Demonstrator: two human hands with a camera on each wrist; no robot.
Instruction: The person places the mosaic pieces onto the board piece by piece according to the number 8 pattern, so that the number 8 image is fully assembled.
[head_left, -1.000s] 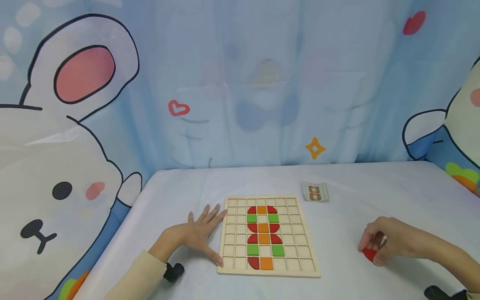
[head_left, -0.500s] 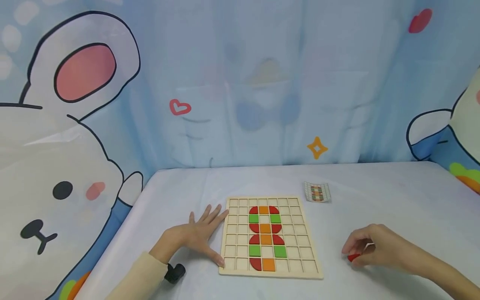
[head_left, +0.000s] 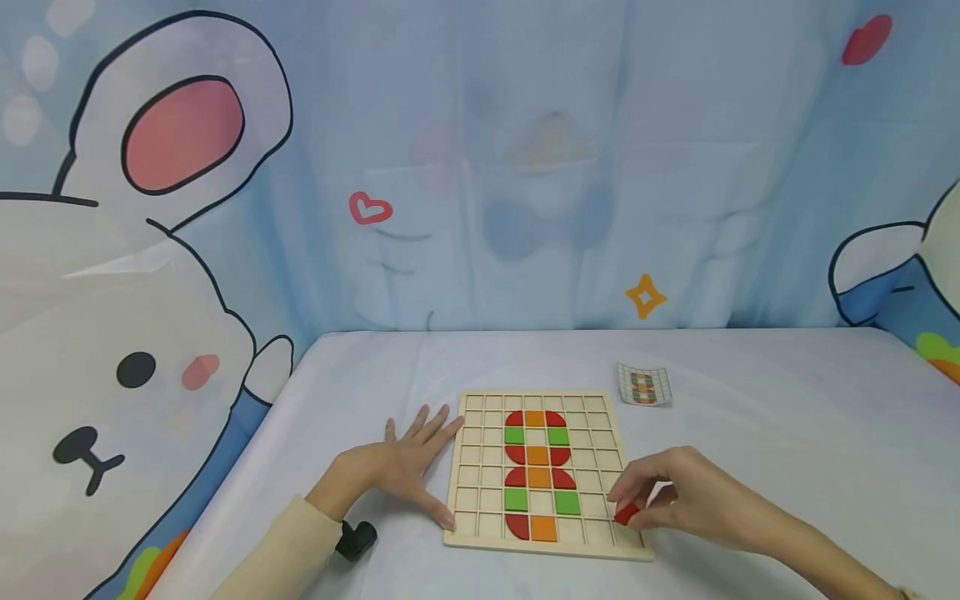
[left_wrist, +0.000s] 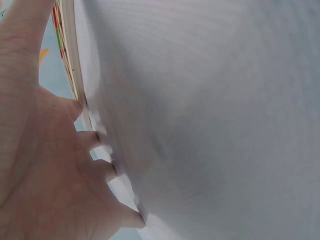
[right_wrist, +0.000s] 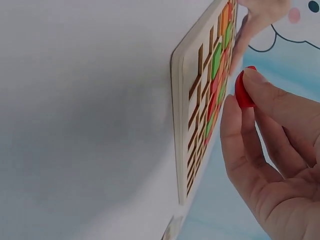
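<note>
A wooden grid board (head_left: 480, 475) lies on the white table, with red rounded, orange square and green tiles set in its middle columns. My left hand (head_left: 401, 467) is spread flat on the cloth, thumb and fingertips at the board's left edge. Between thumb and fingertips, my right hand (head_left: 682, 492) pinches a red tile (head_left: 627, 513) with a curved edge, held over the board's right side near its lower corner. The right wrist view shows the same red tile (right_wrist: 244, 91) raised off the board. In the bottom tile row, a red tile (head_left: 517, 526) sits beside an orange tile (head_left: 543, 528).
Behind the board's right corner lies a small pattern card (head_left: 644, 387) printed with a similar coloured design. A blue cartoon curtain (head_left: 540, 208) hangs behind the table. A black wrist strap part (head_left: 357, 540) shows below the left sleeve.
My right hand has carried the red tile leftward from the table at the right to over the board's right edge. My left hand stays at the board's left edge. The head view has shifted slightly.
</note>
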